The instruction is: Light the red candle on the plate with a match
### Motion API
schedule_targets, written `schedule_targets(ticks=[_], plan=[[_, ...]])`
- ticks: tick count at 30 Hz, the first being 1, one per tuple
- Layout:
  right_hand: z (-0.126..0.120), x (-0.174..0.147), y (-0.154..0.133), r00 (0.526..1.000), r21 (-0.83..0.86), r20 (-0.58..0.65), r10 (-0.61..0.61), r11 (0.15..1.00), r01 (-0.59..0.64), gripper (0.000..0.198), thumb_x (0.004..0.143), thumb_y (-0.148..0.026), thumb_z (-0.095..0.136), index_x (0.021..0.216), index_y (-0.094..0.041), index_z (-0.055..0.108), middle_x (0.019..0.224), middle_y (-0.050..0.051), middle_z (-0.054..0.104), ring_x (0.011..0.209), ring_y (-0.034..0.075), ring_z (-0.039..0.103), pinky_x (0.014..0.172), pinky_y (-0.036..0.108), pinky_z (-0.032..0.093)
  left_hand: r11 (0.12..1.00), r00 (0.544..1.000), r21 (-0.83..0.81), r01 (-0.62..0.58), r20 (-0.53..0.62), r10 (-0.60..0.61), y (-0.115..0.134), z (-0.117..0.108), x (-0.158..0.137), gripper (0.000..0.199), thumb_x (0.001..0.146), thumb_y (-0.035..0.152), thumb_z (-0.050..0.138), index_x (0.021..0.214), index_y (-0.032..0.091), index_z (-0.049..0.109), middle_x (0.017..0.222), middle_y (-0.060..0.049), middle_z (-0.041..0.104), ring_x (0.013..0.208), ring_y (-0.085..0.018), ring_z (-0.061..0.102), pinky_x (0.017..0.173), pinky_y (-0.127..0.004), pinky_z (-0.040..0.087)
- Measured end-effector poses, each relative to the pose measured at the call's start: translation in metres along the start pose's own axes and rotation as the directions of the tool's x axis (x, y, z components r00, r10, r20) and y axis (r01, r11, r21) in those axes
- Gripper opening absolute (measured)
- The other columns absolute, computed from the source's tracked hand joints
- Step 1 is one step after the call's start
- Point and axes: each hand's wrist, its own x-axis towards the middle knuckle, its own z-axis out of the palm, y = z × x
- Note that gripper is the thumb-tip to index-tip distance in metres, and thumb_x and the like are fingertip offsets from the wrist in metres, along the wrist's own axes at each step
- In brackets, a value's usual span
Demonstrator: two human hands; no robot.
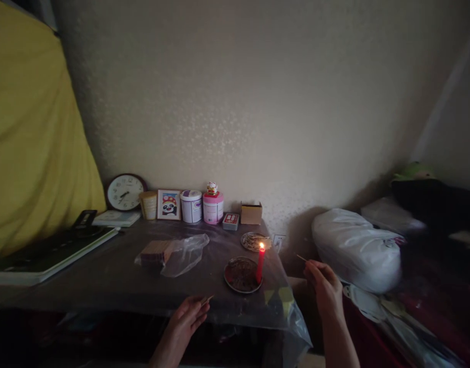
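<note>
My right hand (325,286) is raised right of the table edge, its fingers pinching a thin matchstick (300,257) that points left. No flame shows on the stick. My left hand (186,317) is at the table's front edge, closed on a small brown thing (206,300); the dim light hides its exact kind. Between the hands, a lit red candle (260,266) stands upright at the right side of a round metal plate (226,278), whose inside looks dark and stained. Behind it, a second plate (243,244) holds many thin sticks.
On the table (115,286) lies a brown block (156,253) beside clear plastic wrap (186,255). Along the wall stand a clock (125,192), a panda picture (169,205), two tubs, a card box (230,221) and a cardboard box (251,213). White bags (357,250) are at right.
</note>
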Motion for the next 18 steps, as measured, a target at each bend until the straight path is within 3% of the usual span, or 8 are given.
schedule_targets(ticks=[6,12,18], plan=[[-0.005,0.012,0.026,0.998,-0.035,-0.006,0.070,0.997,-0.070,0.035,0.053,-0.040,0.078,0.070,-0.016,0.061,0.064,-0.003,0.062,0.056,0.011,0.060,0.058,0.024,0.053,1.000,0.999,-0.010,0.023,-0.035,-0.023,0.000,-0.001,0.001,0.033,0.063,0.039,0.073,0.089,0.019,0.069,0.100,-0.010,0.069,0.106,-0.028,0.056,0.095,-0.041,0.040],[0.001,0.027,0.056,0.980,-0.262,0.079,0.180,0.953,-0.154,0.020,0.085,-0.030,0.057,0.092,-0.012,0.060,0.084,0.000,0.063,0.071,0.010,0.062,0.066,0.027,0.053,0.999,0.999,-0.016,0.037,-0.038,-0.038,-0.004,-0.005,0.009,0.038,0.060,0.042,0.074,0.091,0.020,0.069,0.103,-0.010,0.070,0.104,-0.027,0.058,0.093,-0.039,0.041],[0.023,0.046,0.071,0.972,-0.533,0.128,0.197,0.840,-0.100,0.028,0.087,-0.031,0.054,0.110,-0.014,0.056,0.109,0.005,0.059,0.092,0.016,0.060,0.078,0.035,0.051,0.995,0.992,-0.056,0.080,-0.093,-0.085,-0.004,-0.003,0.011,0.038,0.050,0.041,0.080,0.080,0.020,0.071,0.092,-0.008,0.074,0.098,-0.027,0.061,0.087,-0.036,0.046]])
